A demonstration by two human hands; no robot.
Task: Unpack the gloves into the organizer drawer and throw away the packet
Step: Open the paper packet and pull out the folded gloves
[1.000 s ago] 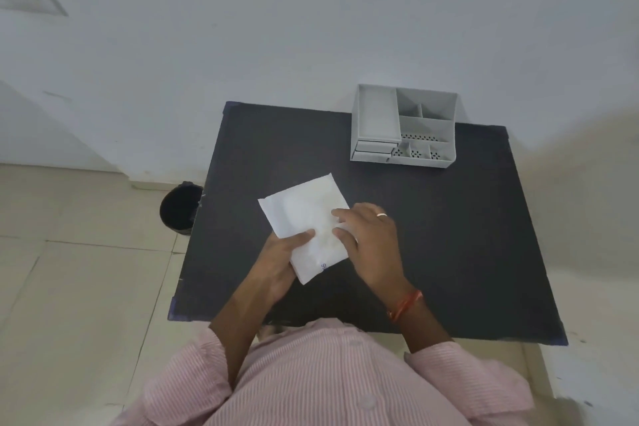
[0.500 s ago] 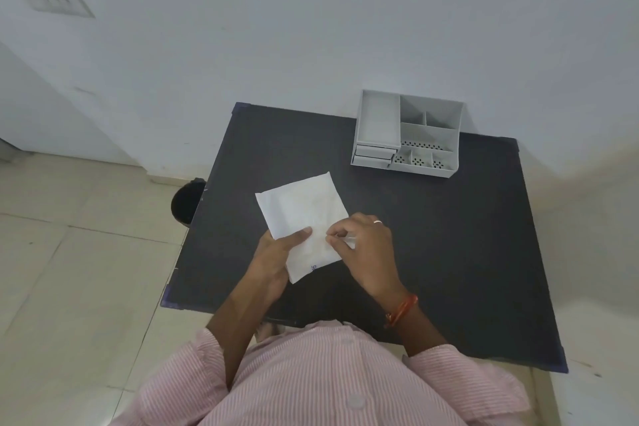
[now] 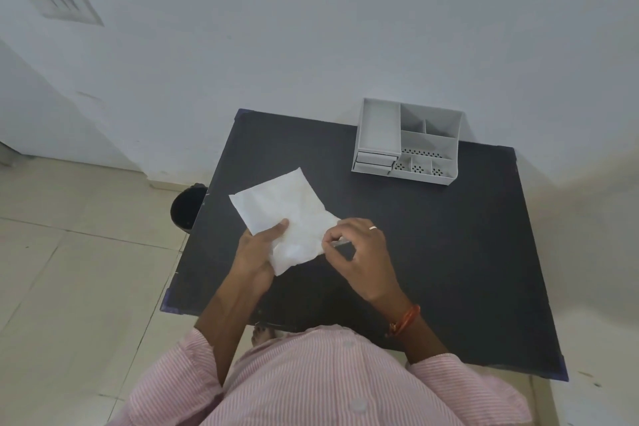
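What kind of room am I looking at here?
Probably a plain indoor workroom: a bare white wall, tiled floor, and a small black table with a grey organizer.

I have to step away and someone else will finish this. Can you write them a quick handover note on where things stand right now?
Left hand: grips the white packet at its near-left edge, thumb on top.
Right hand: pinches the packet's right edge, apparently tearing it open.
Packet is held just above the black table. Grey organizer sits at the far right, its drawers shut. Black bin stands on the floor left of the table.
Done: packet picked up.
Left: open it, open a drawer, put the gloves in, bin the packet.
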